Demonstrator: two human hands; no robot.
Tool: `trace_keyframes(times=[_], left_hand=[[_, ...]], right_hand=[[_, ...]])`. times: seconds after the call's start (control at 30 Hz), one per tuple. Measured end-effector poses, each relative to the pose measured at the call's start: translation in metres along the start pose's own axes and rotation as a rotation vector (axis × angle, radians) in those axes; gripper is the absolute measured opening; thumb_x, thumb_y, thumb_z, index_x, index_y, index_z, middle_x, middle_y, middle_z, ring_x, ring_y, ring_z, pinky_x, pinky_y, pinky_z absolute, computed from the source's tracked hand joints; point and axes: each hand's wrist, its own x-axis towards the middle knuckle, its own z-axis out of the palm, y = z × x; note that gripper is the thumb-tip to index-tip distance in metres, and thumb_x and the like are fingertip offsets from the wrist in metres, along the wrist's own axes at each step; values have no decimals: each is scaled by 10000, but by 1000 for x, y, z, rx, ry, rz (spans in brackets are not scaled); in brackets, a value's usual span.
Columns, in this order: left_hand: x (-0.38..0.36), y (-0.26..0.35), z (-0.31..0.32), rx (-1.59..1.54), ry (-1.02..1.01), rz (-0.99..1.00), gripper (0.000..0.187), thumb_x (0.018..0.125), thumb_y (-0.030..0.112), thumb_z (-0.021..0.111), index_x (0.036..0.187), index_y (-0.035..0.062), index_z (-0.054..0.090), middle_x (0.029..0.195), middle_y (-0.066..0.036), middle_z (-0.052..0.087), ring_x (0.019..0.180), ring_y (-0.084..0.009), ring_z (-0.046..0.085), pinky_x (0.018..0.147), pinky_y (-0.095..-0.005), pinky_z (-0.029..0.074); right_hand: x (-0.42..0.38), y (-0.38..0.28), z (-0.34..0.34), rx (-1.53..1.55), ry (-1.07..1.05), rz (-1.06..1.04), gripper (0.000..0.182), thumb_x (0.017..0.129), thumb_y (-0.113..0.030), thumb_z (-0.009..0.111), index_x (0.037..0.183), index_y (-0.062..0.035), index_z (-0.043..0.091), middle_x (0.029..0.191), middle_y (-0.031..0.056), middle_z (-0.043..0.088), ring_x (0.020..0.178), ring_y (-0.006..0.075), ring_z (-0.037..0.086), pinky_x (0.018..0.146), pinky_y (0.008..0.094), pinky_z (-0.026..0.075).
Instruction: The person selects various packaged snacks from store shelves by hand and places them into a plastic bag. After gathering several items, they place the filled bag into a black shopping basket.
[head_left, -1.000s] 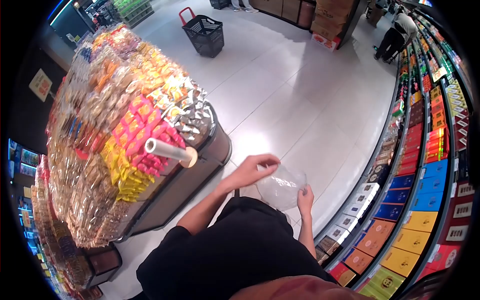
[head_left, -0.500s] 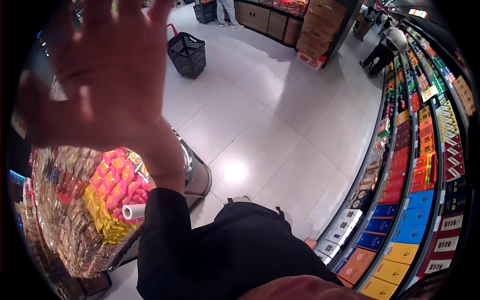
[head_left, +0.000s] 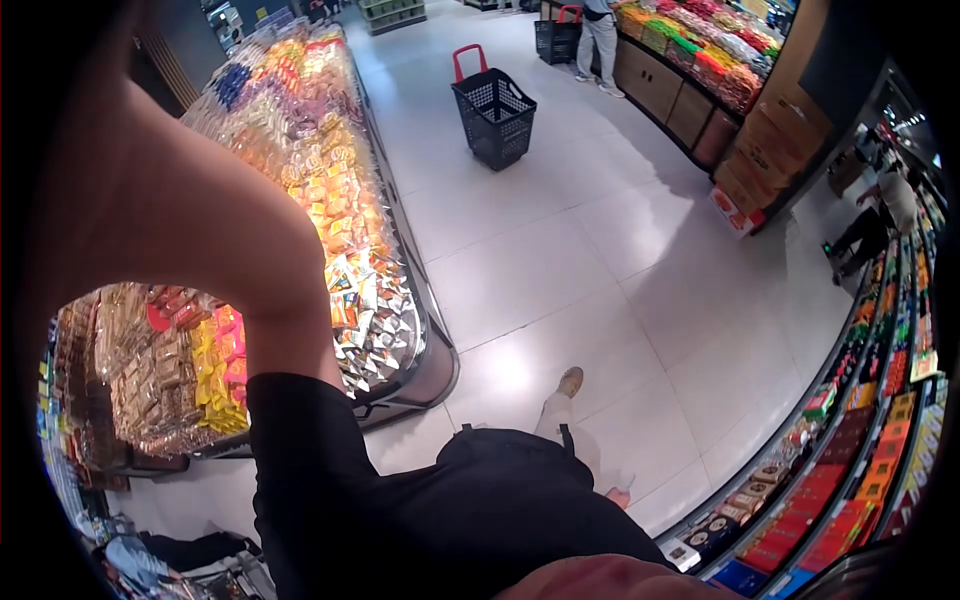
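Observation:
My left arm is raised close to the camera, and my left hand [head_left: 130,200] fills the upper left of the head view. Its fingers are lost in the dark edge, so I cannot see what it holds, if anything. Behind it lies a display bin [head_left: 437,345] piled with wrapped snacks [head_left: 335,200]. Low beside my dark clothing, only a small part of my right hand [head_left: 620,497] shows, and its fingers cannot be made out. The shelves of boxed goods [head_left: 790,515] are to its right.
A black shopping basket [head_left: 495,120] with a red handle stands on the tiled floor ahead. Another basket [head_left: 556,42] is beside a person [head_left: 598,45] at the back. Cardboard boxes [head_left: 770,150] are stacked at a pillar. Another person [head_left: 880,220] leans toward the right shelves.
My view has turned left, so the basket and shelves sit further right and more of the snack bin shows. My spread left hand has moved nearer the camera, its fingers leaving view.

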Motion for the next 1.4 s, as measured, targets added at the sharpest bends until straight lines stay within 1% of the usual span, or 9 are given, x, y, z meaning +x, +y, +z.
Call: trace_keyframes(times=[0.27,0.43,0.53,0.7,0.77,1.03,1.2,1.3,1.4], left_hand=[[31,-55,17,259,-54,3,369,1026,374,497,1228,75,575,1120,-104,617,1051,-262,518,941,-461,418],[66,-90,29,350,-89,-21,360,1024,365,501,1219,73,579,1119,-102,620,1052,-260,521,943,-461,418],[72,-140,40,382,18,-146,355,1022,360,502,1213,71,581,1119,-100,623,1053,-259,523,945,-461,418],[87,-175,39,455,-30,-129,346,1020,350,506,1204,69,585,1118,-98,626,1055,-257,527,948,-461,419],[87,-182,35,503,-94,-114,342,1019,347,507,1201,68,586,1118,-97,628,1056,-257,528,949,-461,419],[56,-254,6,577,-99,-84,328,1015,332,512,1186,64,593,1116,-93,633,1058,-254,534,953,-462,419],[33,-297,-20,585,-148,-32,320,1012,323,515,1177,61,596,1116,-91,637,1060,-252,537,956,-462,419],[23,-324,-45,569,-190,-16,314,1011,317,517,1172,60,599,1115,-90,639,1061,-251,539,957,-462,420],[10,-344,-58,594,-184,-9,309,1009,312,519,1166,58,601,1115,-88,642,1062,-250,542,959,-462,420]], right_hand=[[177,-163,39,-75,-104,-233,268,811,-92,571,971,117,618,944,300,691,915,455,678,818,493,520],[283,-296,55,-136,-176,-538,252,834,-58,577,1029,91,634,910,248,696,785,336,662,751,453,538],[379,-301,78,-191,-200,-630,309,932,-84,515,1201,51,585,1074,209,676,910,328,653,852,439,524],[340,-422,68,-127,-278,-464,311,848,-102,552,1089,73,644,1049,255,680,974,387,655,888,440,496],[359,-415,94,-96,-292,-618,392,838,-128,591,1188,38,649,1025,248,706,987,390,674,893,454,511],[422,-362,176,-166,-369,-358,309,832,-140,560,1035,90,602,1068,312,661,1043,454,637,944,481,477],[376,-458,166,-305,-182,-408,270,774,-143,623,899,96,645,911,305,682,922,451,676,919,525,482],[333,-532,170,-71,-225,-371,176,803,-86,601,834,87,604,832,215,688,762,293,682,668,455,509],[359,-579,220,-198,-239,-502,267,802,-119,586,935,112,598,864,259,675,831,342,669,834,448,501]])
